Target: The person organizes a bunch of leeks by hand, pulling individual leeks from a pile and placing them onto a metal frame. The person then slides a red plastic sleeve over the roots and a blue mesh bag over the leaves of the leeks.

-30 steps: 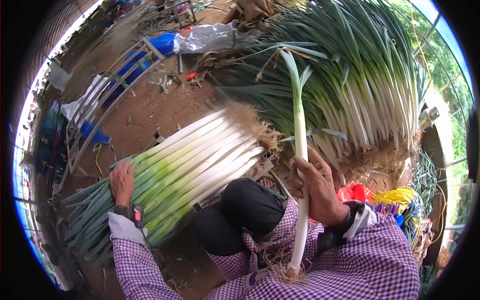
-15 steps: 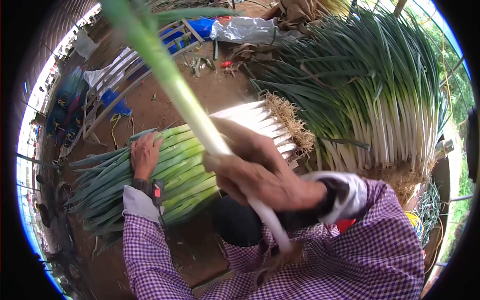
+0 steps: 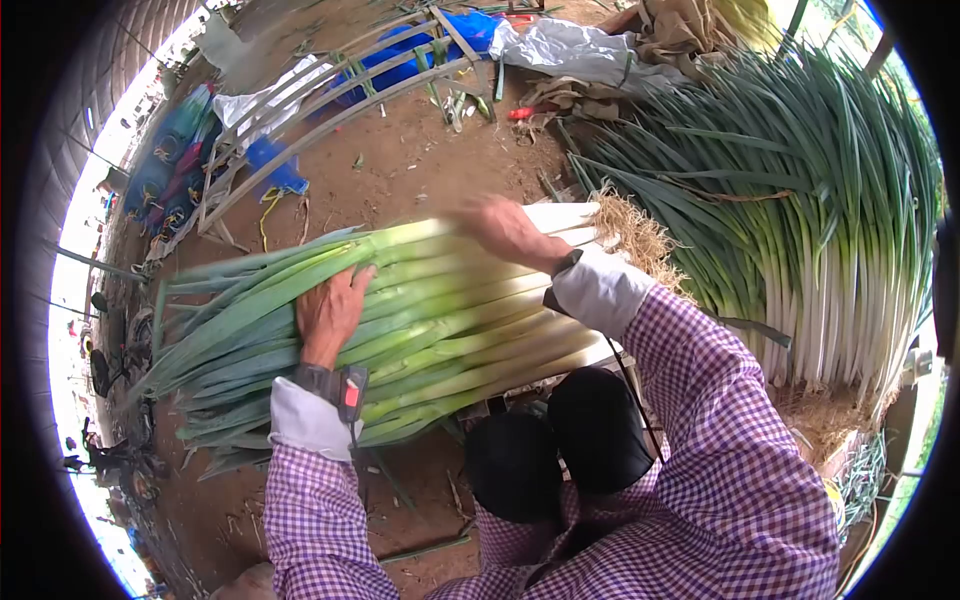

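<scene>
A wide layer of green onions (image 3: 430, 345) lies in front of me, leaves to the left and white stems with stringy roots (image 3: 640, 235) to the right. My left hand (image 3: 332, 308) rests on the leafy part near the far side, fingers spread and partly beneath a leaf. At the far edge of the layer, my right hand (image 3: 500, 228) is on the pale stems, its fingers smeared by motion. Whether it grips a stem cannot be made out.
A large upright stack of green onions (image 3: 800, 220) stands at the right. Beyond the layer are a wooden slatted frame (image 3: 350, 100), blue plastic (image 3: 275, 165) and a silvery sheet (image 3: 560, 48). My covered knees (image 3: 510, 465) are close to the near side.
The single onion that my right hand held up in front of me now lies at the layer's far edge. That hand has moved away from me; the view has shifted.
</scene>
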The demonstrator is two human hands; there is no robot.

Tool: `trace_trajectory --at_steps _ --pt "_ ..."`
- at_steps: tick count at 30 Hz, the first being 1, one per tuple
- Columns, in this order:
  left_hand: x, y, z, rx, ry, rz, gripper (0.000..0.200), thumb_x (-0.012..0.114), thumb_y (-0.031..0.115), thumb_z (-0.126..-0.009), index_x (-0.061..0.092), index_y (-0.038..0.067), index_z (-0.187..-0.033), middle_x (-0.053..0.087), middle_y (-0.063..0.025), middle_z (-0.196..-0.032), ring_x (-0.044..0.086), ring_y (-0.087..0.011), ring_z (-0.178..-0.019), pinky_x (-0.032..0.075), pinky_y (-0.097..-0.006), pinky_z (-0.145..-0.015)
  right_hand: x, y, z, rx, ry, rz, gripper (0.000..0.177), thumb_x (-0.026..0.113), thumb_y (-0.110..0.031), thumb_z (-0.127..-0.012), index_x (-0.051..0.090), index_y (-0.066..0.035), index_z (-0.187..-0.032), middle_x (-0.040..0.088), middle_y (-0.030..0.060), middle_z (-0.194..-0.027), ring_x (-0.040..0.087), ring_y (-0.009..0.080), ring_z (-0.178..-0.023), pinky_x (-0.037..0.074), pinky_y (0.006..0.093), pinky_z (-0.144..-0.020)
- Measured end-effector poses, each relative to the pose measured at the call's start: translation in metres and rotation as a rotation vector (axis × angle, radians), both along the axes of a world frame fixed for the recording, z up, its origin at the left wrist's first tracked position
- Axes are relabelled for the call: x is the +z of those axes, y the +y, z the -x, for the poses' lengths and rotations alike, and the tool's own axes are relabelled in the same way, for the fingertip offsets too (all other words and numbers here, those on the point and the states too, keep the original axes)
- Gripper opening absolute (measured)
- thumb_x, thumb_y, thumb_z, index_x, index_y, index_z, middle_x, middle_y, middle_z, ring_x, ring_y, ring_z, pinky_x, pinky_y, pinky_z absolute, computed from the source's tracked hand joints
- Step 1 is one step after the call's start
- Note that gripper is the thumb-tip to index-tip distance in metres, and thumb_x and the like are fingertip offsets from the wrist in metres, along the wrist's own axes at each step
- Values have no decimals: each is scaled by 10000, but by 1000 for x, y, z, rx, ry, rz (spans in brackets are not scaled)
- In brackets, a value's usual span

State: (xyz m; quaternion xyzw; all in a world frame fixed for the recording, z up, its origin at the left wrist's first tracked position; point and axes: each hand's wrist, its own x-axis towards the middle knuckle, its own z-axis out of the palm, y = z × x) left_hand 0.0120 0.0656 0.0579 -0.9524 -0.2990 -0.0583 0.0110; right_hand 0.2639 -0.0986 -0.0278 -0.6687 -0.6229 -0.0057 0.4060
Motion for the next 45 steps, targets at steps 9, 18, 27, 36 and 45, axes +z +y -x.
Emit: trace_trajectory --at_steps 9,18,27,36,45 --pt "1 2 -1 -2 47 35 476 600 411 -1010 680 68 -1331 646 -226 -1351 594 -428 -1236 447 -495 -1064 -28 -8 -20 -105 18 -23 314 749 -232 -881 746 -151 -1185 699 77 -1035 644 286 -1057 467 433 -910" --pt "-1 3 1 -25 15 -7 450 610 407 -1003 705 73 -1289 672 -217 -1306 613 -426 -1196 459 -495 -1036 -32 -8 -24 -13 195 -79 268 784 -220 -827 789 -124 -1077 710 136 -981 673 364 -982 524 458 -856" --pt "-4 3 5 -68 -3 -75 402 646 378 -977 733 73 -1224 700 -196 -1257 625 -415 -1175 444 -507 -1048 -32 -9 -21 -90 208 44 276 725 -305 -914 795 -104 -1090 735 127 -1027 688 359 -1006 539 448 -881" --pt "4 -4 7 -168 -79 -62 385 649 340 -972 734 69 -1232 715 -157 -1245 630 -372 -1179 424 -477 -1063 -19 -12 -18 -123 234 176 315 711 -383 -932 808 -126 -1087 758 176 -954 716 375 -921 558 457 -849" --pt "5 -9 10 -177 -105 -64 377 673 322 -959 739 60 -1222 722 -148 -1224 634 -358 -1175 420 -476 -1062 -14 -7 -13 -164 308 341 281 709 -372 -911 827 -160 -1053 758 186 -915 734 381 -857 580 459 -817"
